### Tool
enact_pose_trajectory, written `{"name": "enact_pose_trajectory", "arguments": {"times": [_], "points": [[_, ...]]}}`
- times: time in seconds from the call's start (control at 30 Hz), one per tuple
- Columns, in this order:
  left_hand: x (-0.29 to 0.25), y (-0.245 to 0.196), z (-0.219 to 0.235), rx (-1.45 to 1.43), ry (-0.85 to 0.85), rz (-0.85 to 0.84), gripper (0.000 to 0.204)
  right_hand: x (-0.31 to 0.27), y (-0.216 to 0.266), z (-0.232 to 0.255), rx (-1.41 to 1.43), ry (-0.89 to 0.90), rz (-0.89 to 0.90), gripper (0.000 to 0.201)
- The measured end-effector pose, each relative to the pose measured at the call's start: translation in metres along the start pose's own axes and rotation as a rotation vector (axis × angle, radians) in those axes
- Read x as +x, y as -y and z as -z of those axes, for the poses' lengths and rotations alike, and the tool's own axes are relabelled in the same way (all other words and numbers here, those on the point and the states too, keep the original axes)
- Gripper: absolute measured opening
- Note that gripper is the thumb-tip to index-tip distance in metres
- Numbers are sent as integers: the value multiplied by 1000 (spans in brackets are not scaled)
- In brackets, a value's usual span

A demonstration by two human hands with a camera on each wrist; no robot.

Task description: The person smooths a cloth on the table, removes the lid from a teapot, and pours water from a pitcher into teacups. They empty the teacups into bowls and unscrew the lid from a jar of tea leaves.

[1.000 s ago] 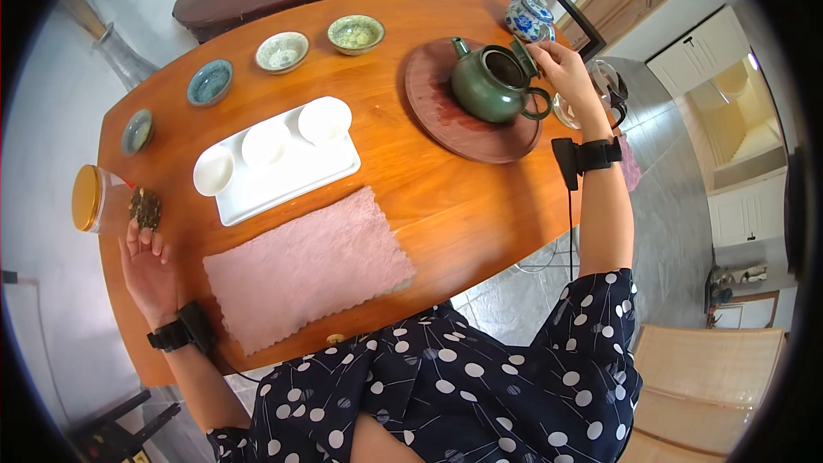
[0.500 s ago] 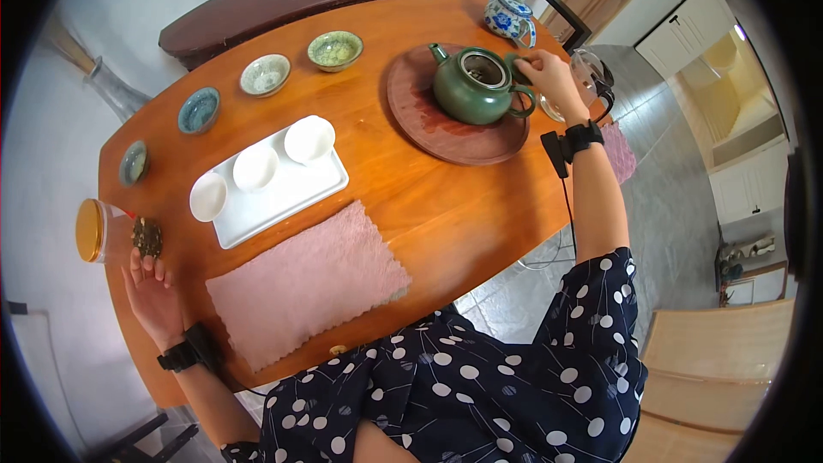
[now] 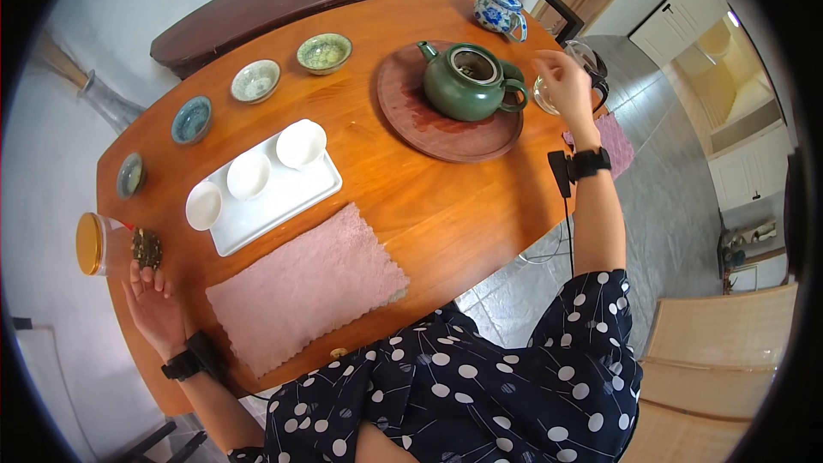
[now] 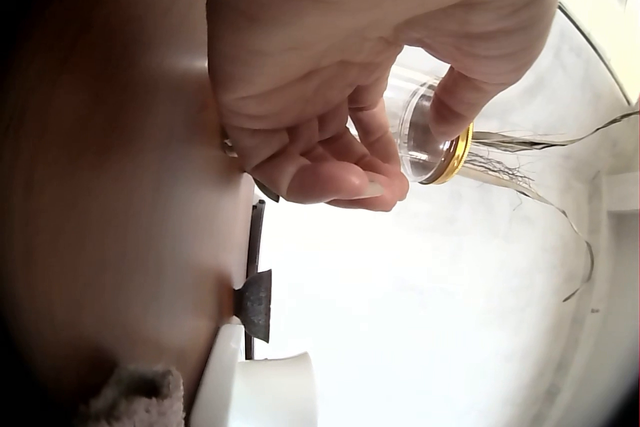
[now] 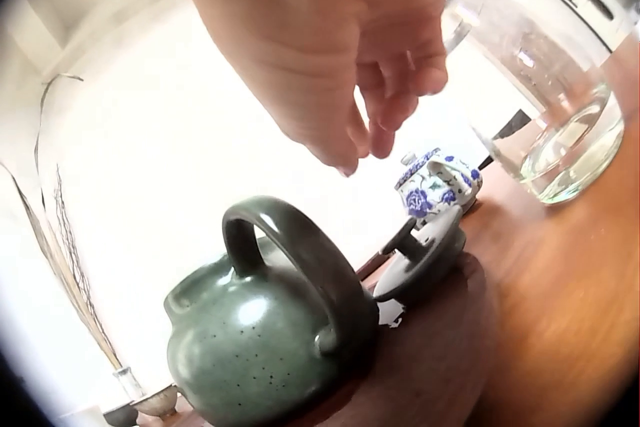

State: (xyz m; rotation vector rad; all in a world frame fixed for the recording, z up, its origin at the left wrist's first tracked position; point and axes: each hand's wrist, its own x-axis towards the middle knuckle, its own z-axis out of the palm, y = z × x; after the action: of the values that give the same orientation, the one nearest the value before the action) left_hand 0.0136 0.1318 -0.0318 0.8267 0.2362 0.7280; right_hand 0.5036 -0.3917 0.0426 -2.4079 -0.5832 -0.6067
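My right hand hovers between the green teapot and a glass kettle, holding nothing, its fingers loosely bent. The teapot stands uncovered on a round reddish-brown tray. Its green lid lies tilted behind the handle, knob up. On the left, my left hand rests at the table's edge with relaxed fingers and nothing in them. Just beyond its fingertips sits a small dark mottled lump, beside a clear jar with a gold lid.
A white tray bears three white cups. Behind it several glazed bowls stand in a curved row, one of them yellow-green. A pink cloth lies near the front edge. The blue-and-white pot is at the far right corner.
My right hand has lifted the lid off the teapot, set it down behind the handle and let go, moving right toward the kettle. The left hand has stayed nearly still.
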Motion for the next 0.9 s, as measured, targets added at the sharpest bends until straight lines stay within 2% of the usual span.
{"name": "enact_pose_trajectory", "arguments": {"times": [0.03, 0.1, 0.13, 0.2, 0.23, 0.3, 0.33, 0.37, 0.43, 0.57, 0.63, 0.7, 0.77, 0.83, 0.9], "points": [[0, 0, 0, -1, -3, -1, 39, -4, -1, 6, 0, 1, 2, 36], [0, 0, 0, 1, 7, 4, 39, -12, -7, 20, 29, -388, -10, 32], [1, 1, 1, 4, 19, 10, 39, -15, -15, 25, 28, -388, -9, 32], [1, 1, 0, -2, 13, 15, 39, -21, -41, 30, -131, -715, -8, 34], [1, 1, 0, -8, 7, 20, 39, -24, -62, 31, -131, -715, -5, 34], [1, 2, -1, 4, -18, 14, 39, -26, -100, 26, 178, -632, -340, 42], [1, 2, -1, 19, -41, 10, 39, -31, -91, 28, 334, -524, -482, 51], [0, 2, -2, 16, -48, 4, 39, -32, -92, 27, 337, -518, -475, 51], [0, 3, -3, 27, -44, 4, 39, -31, -87, 24, 511, -428, -585, 55], [1, 3, 0, 13, -73, 7, 39, -29, -57, 20, 669, -496, -615, 50], [1, 4, -4, 15, -150, 24, 39, -24, -52, 21, 825, -439, -594, 47], [1, 5, -8, 0, -192, 40, 39, -21, -43, 26, 771, -442, -666, 46], [0, 5, -12, -34, -129, 59, 39, -9, -63, 29, 771, -538, -685, 47], [0, 7, -7, -88, -44, 58, 38, -4, -47, 52, 829, -515, -571, 45], [0, 7, -16, -109, -83, 47, 38, 5, -31, 72, 796, -525, -434, 43]]}}
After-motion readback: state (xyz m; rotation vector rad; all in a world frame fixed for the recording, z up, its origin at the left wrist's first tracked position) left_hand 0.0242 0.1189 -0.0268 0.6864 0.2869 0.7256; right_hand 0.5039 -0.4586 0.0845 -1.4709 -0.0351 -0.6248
